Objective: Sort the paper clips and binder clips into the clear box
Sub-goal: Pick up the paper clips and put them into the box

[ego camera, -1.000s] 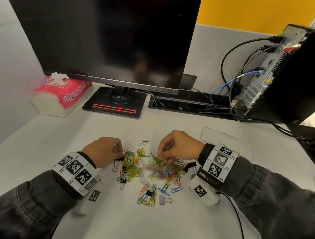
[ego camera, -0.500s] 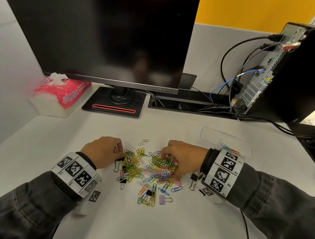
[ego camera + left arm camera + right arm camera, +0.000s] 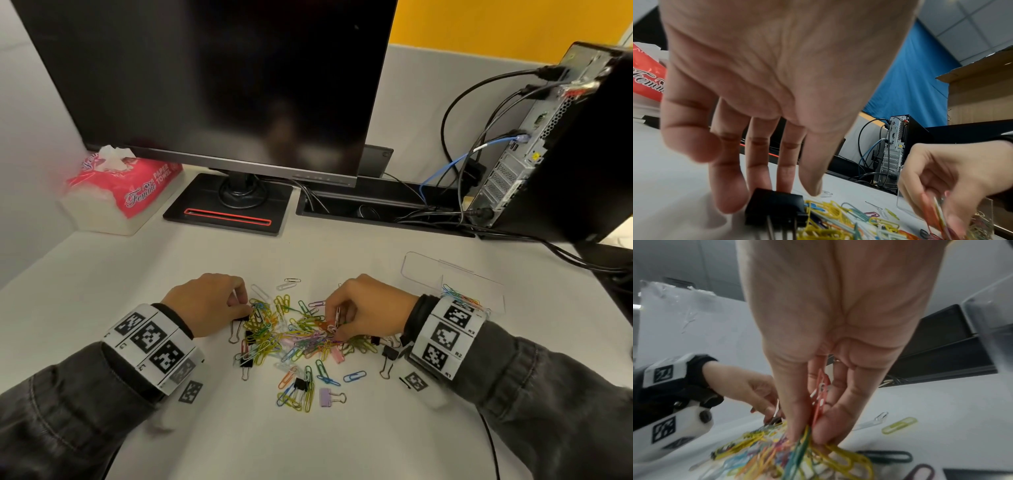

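Observation:
A heap of coloured paper clips [image 3: 294, 337] lies mid-desk between my hands. My left hand [image 3: 244, 307] sits at the heap's left edge, fingertips and thumb pinching a black binder clip [image 3: 241, 318], seen close up as the black binder clip [image 3: 774, 205] under my left hand [image 3: 777, 186]. My right hand [image 3: 334, 322] pinches a few paper clips [image 3: 337, 317] upright over the heap; the right wrist view shows these red and white paper clips [image 3: 820, 398] between thumb and fingers. The clear box [image 3: 424, 264] stands behind my right wrist, with several clips in it [image 3: 459, 297].
Loose binder clips lie near the heap: a purple one [image 3: 325, 397], a black one [image 3: 388, 354], another black one [image 3: 299, 384]. A monitor [image 3: 212, 78] on its stand, a pink tissue pack [image 3: 126, 185], a PC tower [image 3: 561, 144] and cables [image 3: 455, 113] stand behind.
My right hand dipped into the heap and has come up a little with paper clips pinched in it. The left hand has stayed on the black binder clip.

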Motion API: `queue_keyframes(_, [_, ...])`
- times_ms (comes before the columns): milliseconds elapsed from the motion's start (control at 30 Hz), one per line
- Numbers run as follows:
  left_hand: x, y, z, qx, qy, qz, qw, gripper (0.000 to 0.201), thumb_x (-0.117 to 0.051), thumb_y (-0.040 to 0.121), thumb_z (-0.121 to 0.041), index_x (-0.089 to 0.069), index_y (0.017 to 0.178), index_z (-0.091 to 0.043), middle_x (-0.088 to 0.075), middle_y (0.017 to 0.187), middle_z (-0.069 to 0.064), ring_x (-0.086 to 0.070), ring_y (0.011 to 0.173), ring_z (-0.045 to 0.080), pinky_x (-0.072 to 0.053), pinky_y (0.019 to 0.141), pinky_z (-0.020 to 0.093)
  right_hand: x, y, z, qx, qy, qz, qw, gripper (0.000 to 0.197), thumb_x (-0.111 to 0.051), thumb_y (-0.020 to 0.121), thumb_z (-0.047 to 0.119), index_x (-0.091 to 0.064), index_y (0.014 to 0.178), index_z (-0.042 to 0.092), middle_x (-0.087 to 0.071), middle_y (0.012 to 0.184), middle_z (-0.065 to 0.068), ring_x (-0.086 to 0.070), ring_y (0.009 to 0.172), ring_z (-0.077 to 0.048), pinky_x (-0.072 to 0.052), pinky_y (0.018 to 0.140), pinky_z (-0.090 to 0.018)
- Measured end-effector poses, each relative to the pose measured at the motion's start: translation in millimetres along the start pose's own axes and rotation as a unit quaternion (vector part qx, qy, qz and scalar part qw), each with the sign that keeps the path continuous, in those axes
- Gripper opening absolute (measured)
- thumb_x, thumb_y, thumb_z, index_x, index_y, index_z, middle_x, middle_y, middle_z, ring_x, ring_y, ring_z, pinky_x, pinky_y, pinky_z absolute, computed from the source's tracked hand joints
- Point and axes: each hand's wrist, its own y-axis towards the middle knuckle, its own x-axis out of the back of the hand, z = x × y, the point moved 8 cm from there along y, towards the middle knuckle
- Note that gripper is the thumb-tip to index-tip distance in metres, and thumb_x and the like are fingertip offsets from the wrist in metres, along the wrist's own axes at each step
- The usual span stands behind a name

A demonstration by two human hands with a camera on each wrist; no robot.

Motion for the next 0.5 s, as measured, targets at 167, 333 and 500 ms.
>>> queue_keyframes(167, [-0.6, 0.4, -0.4, 0.003, -0.002, 0.005, 1.000, 0.018, -0.059, 0.087, -0.046, -0.059, 0.094, -0.029, -0.062, 0.093, -0.011, -0.055, 0.081, 0.008, -0.046, 0.075, 0.028, 17.8, -5.6, -10.3, -0.009, 0.079, -0.020, 0.997, 0.016, -0.079, 0.074, 0.024, -0.071, 0.088, 0.022, -0.070, 0.083, -0.007, -0.062, 0.068, -0.013, -0.055, 0.075, -0.035])
queue_keyframes(333, [2.7, 0.5, -1.6, 0.002, -0.003, -0.004, 1.000, 0.019, -0.059, 0.087, -0.046, -0.060, 0.094, -0.029, -0.063, 0.093, -0.010, -0.056, 0.081, 0.009, -0.049, 0.077, 0.031, 28.4, -5.5, -9.7, -0.005, 0.074, -0.066, 0.995, 0.014, -0.077, 0.076, 0.024, -0.071, 0.089, 0.021, -0.070, 0.083, -0.003, -0.063, 0.071, -0.012, -0.054, 0.072, -0.028])
queue_keyframes(500, [1.1, -0.3, -0.4, 0.005, 0.005, -0.001, 1.000, 0.018, -0.058, 0.087, -0.048, -0.059, 0.092, -0.030, -0.062, 0.091, -0.013, -0.057, 0.082, 0.009, -0.050, 0.080, 0.034, -1.4, 9.3, 15.7, 0.002, -0.042, -0.026, 0.999, 0.034, -0.070, 0.082, 0.036, -0.064, 0.109, 0.016, -0.064, 0.101, -0.006, -0.055, 0.085, -0.016, -0.047, 0.076, -0.029])
